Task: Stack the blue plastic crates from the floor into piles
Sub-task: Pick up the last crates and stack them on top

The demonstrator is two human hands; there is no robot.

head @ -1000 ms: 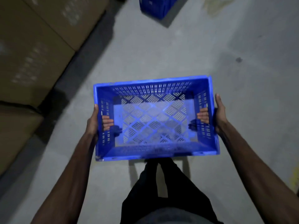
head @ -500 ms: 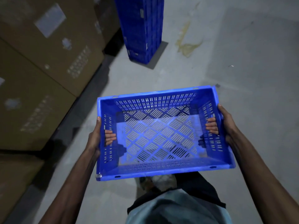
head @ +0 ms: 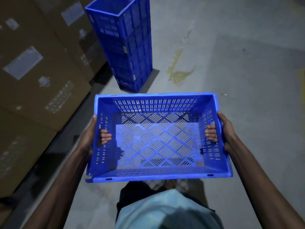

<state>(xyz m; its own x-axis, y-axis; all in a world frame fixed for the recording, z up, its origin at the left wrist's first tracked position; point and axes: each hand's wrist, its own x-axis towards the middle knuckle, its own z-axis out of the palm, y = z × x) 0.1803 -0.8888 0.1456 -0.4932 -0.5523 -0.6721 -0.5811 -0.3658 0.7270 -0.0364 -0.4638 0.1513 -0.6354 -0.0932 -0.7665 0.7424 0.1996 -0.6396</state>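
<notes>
Clearly your left hand [head: 90, 134] and right hand [head: 225, 129] are closed through the end-wall handle slots of the blue crate [head: 156, 138]; it looks light, stiff and empty.

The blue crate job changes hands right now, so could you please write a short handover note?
Left hand: shut on the carried crate, fingers through its side handle slot.
Right hand: same grip on the opposite slot.
The carried crate is empty, level and off the floor.
Done: a tall crate pile stands ahead, beside the cardboard boxes.
Left: carry this crate to the pile and set it on top. No other loose crates are in view.
</notes>
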